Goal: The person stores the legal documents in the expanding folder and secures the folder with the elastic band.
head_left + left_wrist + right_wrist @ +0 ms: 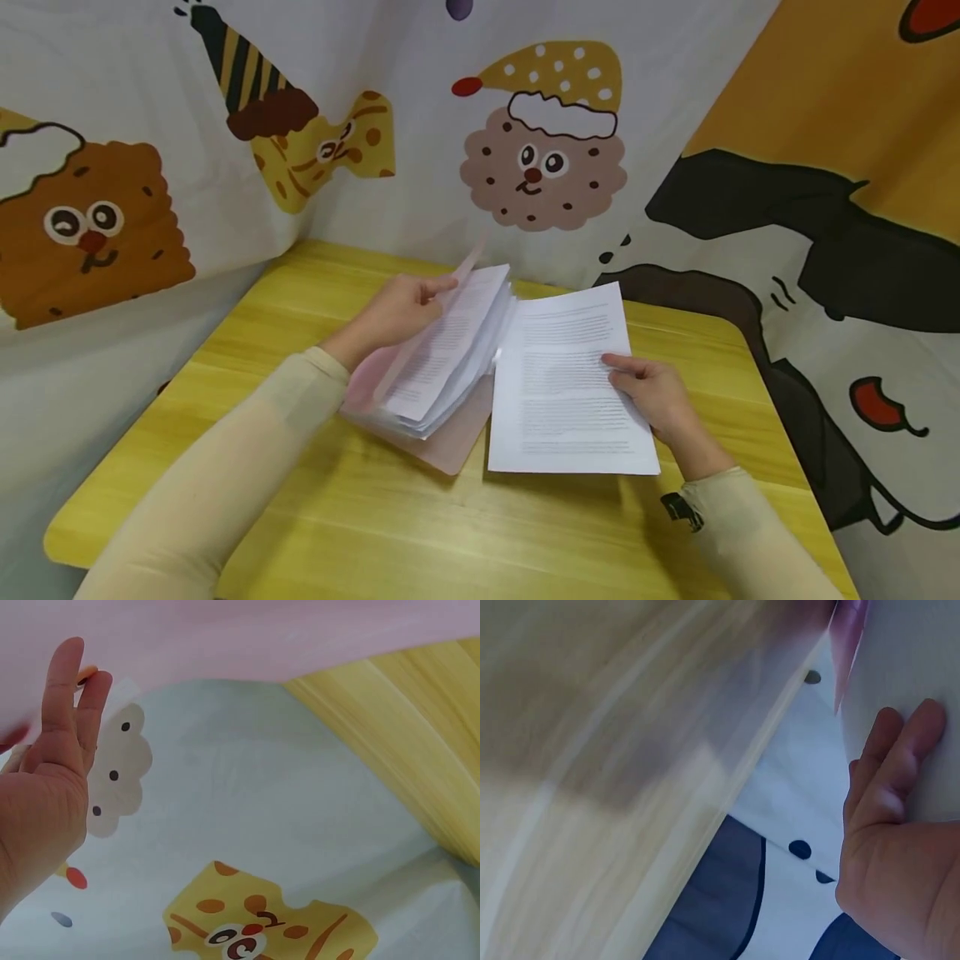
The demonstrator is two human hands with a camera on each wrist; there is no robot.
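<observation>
- Left hand (405, 310) pinches folder (456, 442) at left; slack fingers could drop pages (457, 350) rightward.
- Right hand (654, 396) pinches paper (566, 392) along its right edge; one-sided support could bend it.

The printed sheet (562, 383) in the right hand's (654, 393) grip is smooth, matt paper; the folder (444, 440) at the left hand's (405, 310) grip looks like smooth plastic. Beneath both, a wood-grained tabletop (360, 517) shines softly; beyond, creased matt cloth (420, 200).
</observation>
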